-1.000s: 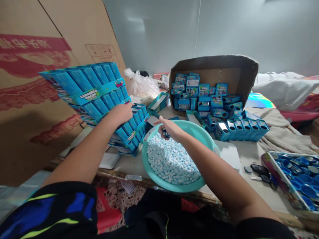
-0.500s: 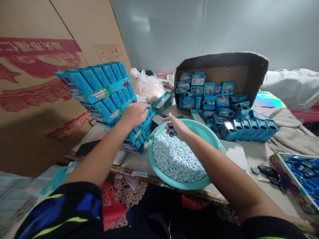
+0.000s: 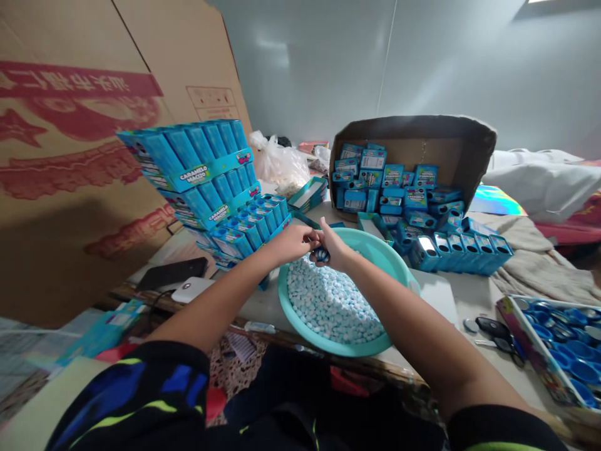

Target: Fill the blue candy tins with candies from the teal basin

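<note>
My right hand [image 3: 334,248] is curled above a turquoise basin [image 3: 400,263], holding a cluster of small shiny blue pieces [image 3: 322,254] that look like round caps. My left hand [image 3: 295,243] meets it there, fingertips pressed together at the right fingers. Whatever the left fingertips pinch is hidden. Pale blue and white candies [image 3: 335,304] fill much of the basin below. Left of my hands stand stacked display trays [image 3: 195,178] of blue candy boxes marked "Caramelo Macizo". Upright boxes [image 3: 253,219] in a lower tray are near my left wrist.
A tipped carton [image 3: 451,141] behind the basin spills blue boxes, with a row of boxes [image 3: 464,250] beside it. At right are keys [image 3: 498,332] and a box of blue caps [image 3: 570,344]. A phone [image 3: 173,274] and white device [image 3: 193,289] lie left. A large carton [image 3: 70,188] stands far left.
My left hand has moved from the stacked trays, right and down, to my right hand. The right hand stays over the basin with the blue pieces. The view has shifted slightly.
</note>
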Tool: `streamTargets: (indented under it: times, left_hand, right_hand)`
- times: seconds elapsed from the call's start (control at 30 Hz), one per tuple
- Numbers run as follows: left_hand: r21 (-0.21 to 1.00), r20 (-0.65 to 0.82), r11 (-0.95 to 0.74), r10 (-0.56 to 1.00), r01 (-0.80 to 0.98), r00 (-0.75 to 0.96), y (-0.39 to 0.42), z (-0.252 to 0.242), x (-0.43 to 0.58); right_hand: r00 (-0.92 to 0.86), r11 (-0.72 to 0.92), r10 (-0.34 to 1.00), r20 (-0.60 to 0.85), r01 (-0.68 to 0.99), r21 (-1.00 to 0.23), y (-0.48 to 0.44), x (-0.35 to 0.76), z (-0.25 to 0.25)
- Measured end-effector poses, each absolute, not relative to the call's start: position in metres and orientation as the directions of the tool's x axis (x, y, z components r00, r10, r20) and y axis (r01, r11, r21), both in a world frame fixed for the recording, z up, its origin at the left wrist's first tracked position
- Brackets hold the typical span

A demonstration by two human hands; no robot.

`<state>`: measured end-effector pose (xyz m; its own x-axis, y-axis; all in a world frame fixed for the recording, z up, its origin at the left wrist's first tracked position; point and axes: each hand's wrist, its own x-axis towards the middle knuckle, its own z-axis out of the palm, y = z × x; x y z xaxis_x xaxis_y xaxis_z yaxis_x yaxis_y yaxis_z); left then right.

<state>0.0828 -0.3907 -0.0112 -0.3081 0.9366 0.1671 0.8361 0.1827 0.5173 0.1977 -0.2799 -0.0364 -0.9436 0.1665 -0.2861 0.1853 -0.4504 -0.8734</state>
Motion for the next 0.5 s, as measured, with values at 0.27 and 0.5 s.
streamTargets:
  times: [0.27,0.5]
  left_hand:
    - [0.472,0.270,0.150,0.913,0.868,-0.305,-0.406,-0.001,0.093]
    - [0.205,0.498,0.482,0.698,0.852,-0.515,-0.393,0.061,0.012]
  right_hand:
    - [-0.976,-0.336,0.145,-0.161,0.104,-0.936,-0.274,0.201,-0.031]
    - [-0.948,-0.315,0.289,-0.131,0.035,-0.948,-0.259,0.197,-0.037]
